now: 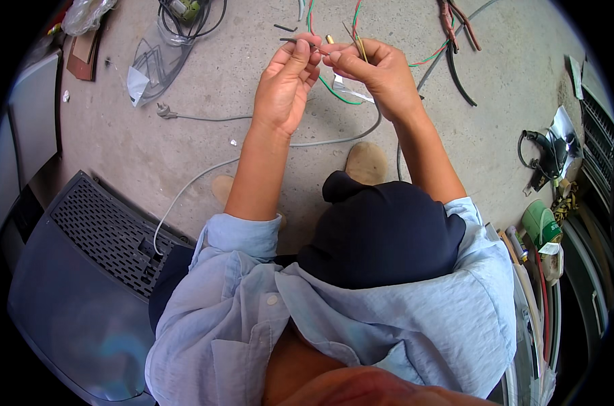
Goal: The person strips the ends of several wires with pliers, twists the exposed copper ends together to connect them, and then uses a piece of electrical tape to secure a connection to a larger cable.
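Observation:
Both my hands are raised close together over the concrete floor at the top of the view. My left hand point(287, 84) pinches a thin red wire point(320, 51) between thumb and fingers. A short black piece point(288, 39) juts out to the left of these fingertips. With its thumb and forefinger closed near the same wire, my right hand point(381, 74) also grips a thin two-pronged tool point(357, 44) that looks like tweezers, prongs pointing up. Green wire point(339, 97) curves below the hands, beside a crumpled white strip point(351, 89). The exact contact at the right fingertips is too small to tell.
A grey cable point(320, 142) with a plug point(165, 111) crosses the floor. Thick red and black cables point(452, 34) lie at upper right. Left are a bagged cable point(159, 64) and a dark perforated panel point(111, 227); right, a green container point(540, 222) and a black tool point(551, 152).

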A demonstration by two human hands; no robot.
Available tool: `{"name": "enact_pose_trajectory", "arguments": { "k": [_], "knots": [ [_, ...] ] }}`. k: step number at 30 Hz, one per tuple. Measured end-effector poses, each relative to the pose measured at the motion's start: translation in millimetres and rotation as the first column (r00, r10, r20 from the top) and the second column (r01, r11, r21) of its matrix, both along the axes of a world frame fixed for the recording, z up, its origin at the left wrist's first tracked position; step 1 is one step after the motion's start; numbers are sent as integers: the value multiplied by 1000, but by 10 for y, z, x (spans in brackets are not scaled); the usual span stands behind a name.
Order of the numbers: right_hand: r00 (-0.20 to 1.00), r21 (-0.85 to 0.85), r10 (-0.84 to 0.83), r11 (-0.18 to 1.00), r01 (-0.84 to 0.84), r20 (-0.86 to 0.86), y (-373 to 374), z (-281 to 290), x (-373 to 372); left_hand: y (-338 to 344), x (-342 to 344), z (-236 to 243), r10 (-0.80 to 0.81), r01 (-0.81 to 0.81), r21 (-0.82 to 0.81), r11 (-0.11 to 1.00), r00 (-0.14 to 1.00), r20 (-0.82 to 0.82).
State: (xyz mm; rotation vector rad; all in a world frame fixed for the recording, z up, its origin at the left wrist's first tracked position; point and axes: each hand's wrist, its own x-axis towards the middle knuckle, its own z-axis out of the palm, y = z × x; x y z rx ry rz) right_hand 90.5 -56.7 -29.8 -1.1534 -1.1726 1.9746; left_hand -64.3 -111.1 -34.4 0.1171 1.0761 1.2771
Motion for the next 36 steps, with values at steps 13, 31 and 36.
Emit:
{"name": "enact_pose_trajectory", "arguments": {
  "k": [13,31,36],
  "knots": [
    [998,-23,-44,999,43,-48,-4,31,6,9,15,42,-15,15,9,1000,1000,-10],
    [1000,0,3,1000,-3,10,-14,-32,46,24,98,82,-3,30,99,995,966,-260],
    [998,-6,-56,998,56,4,-31,-53,15,20,109,70,11,8,79,997,971,-240]
  ]
}}
